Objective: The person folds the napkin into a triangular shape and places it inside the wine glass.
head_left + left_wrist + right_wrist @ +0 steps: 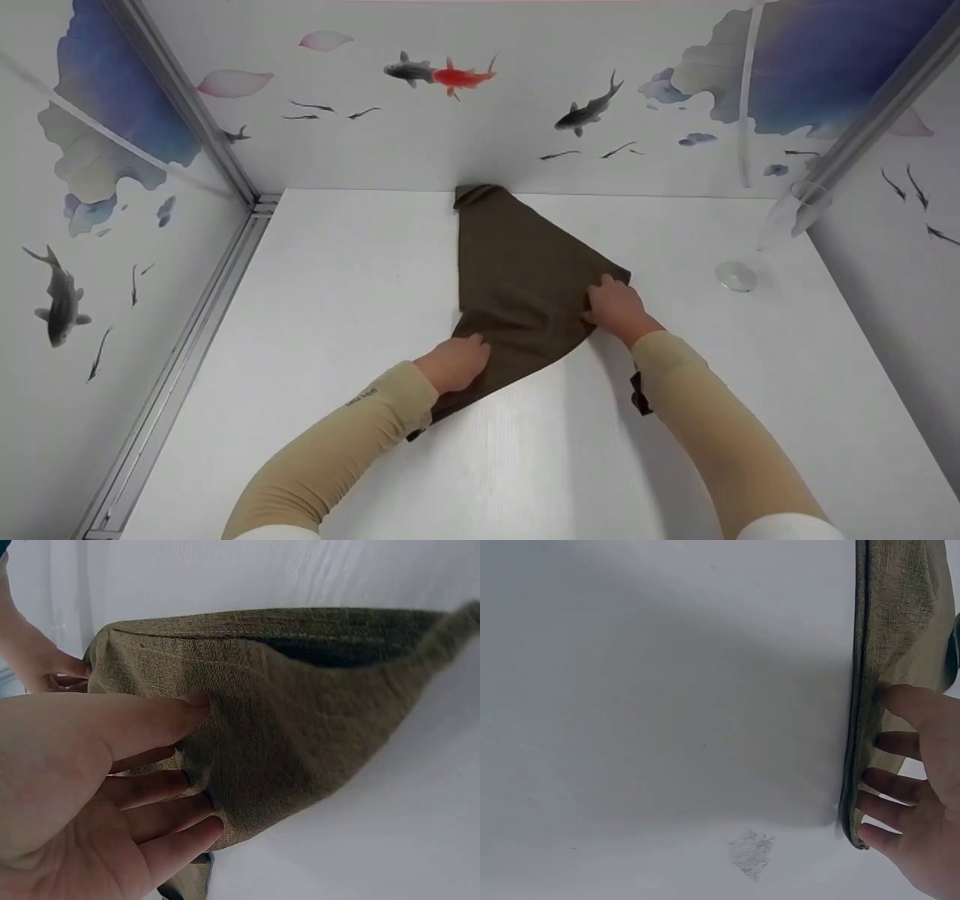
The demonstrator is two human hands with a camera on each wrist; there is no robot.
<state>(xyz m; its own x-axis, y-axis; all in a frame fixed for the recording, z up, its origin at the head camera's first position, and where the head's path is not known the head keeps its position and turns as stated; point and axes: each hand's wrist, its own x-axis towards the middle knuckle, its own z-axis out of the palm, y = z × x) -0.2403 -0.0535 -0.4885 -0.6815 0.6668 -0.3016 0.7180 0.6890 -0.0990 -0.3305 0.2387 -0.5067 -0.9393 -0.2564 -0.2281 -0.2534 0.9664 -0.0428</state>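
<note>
A brown cloth (517, 262) lies spread on the white table, with a folded flap at its far end and wrinkles between the hands. It looks like a garment part, but its full shape is unclear. In the left wrist view the cloth (262, 712) shows stitching and a dark gap between layers. My left hand (455, 364) pinches the cloth near its lower left side, thumb close to the fingers. At the right corner, my right hand (619, 306) holds the edge; in the right wrist view thumb and fingers (885, 810) meet the cloth beside a dark seam.
A clear glass (795, 214) stands at the back right of the table (337, 300). Nearer sits a small round transparent disc (735, 277). White panels (510, 142) printed with fish close in the back and sides, with metal rails (187, 360) along the left.
</note>
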